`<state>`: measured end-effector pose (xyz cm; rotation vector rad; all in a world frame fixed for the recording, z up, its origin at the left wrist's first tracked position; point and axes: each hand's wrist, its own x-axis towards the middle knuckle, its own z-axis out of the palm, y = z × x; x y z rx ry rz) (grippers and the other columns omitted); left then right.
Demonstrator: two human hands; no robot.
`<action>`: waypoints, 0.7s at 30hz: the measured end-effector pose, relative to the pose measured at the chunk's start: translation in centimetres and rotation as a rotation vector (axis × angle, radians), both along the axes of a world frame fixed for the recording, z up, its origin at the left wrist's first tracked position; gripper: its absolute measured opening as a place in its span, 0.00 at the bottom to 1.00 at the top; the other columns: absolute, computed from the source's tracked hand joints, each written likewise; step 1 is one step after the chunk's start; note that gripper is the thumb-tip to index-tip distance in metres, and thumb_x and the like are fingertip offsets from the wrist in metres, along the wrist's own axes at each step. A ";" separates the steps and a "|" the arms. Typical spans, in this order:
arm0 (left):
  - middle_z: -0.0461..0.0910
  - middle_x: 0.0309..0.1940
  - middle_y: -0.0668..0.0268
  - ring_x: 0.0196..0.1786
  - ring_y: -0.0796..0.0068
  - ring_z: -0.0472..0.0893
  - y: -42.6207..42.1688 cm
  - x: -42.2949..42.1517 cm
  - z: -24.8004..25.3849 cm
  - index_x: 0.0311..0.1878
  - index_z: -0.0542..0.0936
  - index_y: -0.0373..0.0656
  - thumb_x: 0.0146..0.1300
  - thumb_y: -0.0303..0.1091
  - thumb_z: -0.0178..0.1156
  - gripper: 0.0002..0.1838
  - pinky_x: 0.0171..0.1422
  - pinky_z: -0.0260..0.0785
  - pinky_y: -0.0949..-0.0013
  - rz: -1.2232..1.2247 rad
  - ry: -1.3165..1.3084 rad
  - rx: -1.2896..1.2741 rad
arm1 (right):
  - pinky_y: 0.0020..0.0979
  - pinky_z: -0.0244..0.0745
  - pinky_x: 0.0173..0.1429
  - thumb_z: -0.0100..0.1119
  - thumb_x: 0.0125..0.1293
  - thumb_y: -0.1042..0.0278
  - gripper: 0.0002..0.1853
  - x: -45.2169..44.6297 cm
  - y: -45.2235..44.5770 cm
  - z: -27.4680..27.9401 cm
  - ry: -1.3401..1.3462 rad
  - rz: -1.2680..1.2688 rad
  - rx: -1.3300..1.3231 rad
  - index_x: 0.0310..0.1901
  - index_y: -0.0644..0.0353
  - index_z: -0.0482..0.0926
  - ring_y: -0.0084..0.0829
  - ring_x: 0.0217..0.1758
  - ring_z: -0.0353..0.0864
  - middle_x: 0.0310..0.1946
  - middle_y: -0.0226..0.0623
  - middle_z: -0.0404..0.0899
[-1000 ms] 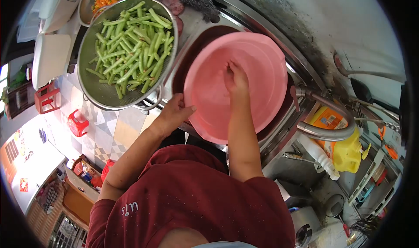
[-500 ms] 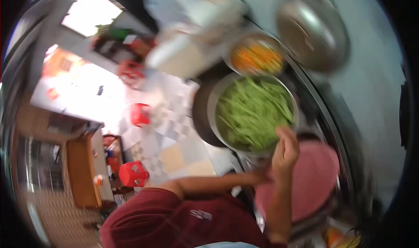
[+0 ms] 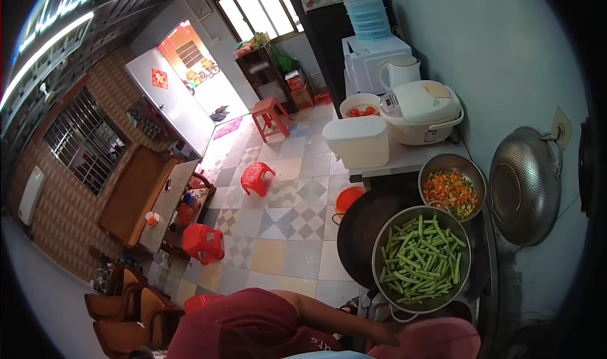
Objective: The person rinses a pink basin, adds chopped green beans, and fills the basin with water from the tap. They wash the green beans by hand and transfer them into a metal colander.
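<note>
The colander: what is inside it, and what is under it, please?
Inside the colander are cut green beans; they hide most of its bottom. It overlaps the dark wok in view, but what supports its base is covered.

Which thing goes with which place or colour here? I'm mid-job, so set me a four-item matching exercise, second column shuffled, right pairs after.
Things:
1. cut beans
2. basin
3. diced vegetables
4. silver strainer

Places or colours:
A. mixed orange and green
B. up against the wall
C. in the colander
D. pink

Right pairs: 1-C, 2-D, 3-A, 4-B
</note>
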<state>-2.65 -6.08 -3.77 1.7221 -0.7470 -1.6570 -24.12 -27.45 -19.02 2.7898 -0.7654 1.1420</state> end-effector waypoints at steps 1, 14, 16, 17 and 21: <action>0.57 0.61 0.40 0.65 0.53 0.59 0.0 -0.1 -0.5 0.63 0.54 0.28 0.51 0.48 0.54 0.42 0.68 0.51 0.64 0.007 0.010 -0.002 | 0.39 0.66 0.54 0.54 0.60 0.60 0.21 -0.5 -1.0 -2.6 -0.087 0.092 -0.273 0.50 0.67 0.70 0.47 0.48 0.70 0.46 0.48 0.72; 0.67 0.51 0.42 0.56 0.54 0.68 -0.1 -0.4 -1.1 0.53 0.66 0.29 0.51 0.47 0.59 0.34 0.59 0.60 0.60 -0.014 -0.228 -0.040 | 0.39 0.59 0.61 0.45 0.63 0.62 0.21 0.2 2.7 -1.8 0.390 -0.173 0.764 0.53 0.68 0.68 0.46 0.55 0.67 0.50 0.51 0.69; 0.65 0.53 0.41 0.58 0.52 0.66 -0.1 -0.6 -0.9 0.53 0.66 0.29 0.51 0.49 0.58 0.35 0.62 0.56 0.59 -0.011 -0.156 0.024 | 0.39 0.58 0.62 0.44 0.64 0.62 0.21 0.3 3.2 -1.8 0.407 -0.173 0.773 0.53 0.68 0.68 0.46 0.56 0.66 0.51 0.52 0.69; 0.64 0.54 0.41 0.59 0.51 0.64 0.0 -0.6 -1.2 0.54 0.66 0.29 0.52 0.50 0.58 0.35 0.63 0.56 0.59 -0.027 -0.213 -0.010 | 0.39 0.57 0.62 0.43 0.64 0.62 0.21 0.2 3.3 -1.8 0.416 -0.169 0.773 0.53 0.68 0.68 0.46 0.56 0.66 0.51 0.52 0.69; 0.59 0.59 0.40 0.62 0.49 0.61 -0.1 -0.6 0.7 0.56 0.64 0.29 0.52 0.51 0.57 0.37 0.65 0.54 0.60 -0.043 -0.257 -0.021 | 0.39 0.55 0.64 0.40 0.65 0.63 0.21 -0.3 4.1 -2.0 0.460 -0.167 0.781 0.54 0.69 0.67 0.45 0.58 0.65 0.52 0.53 0.68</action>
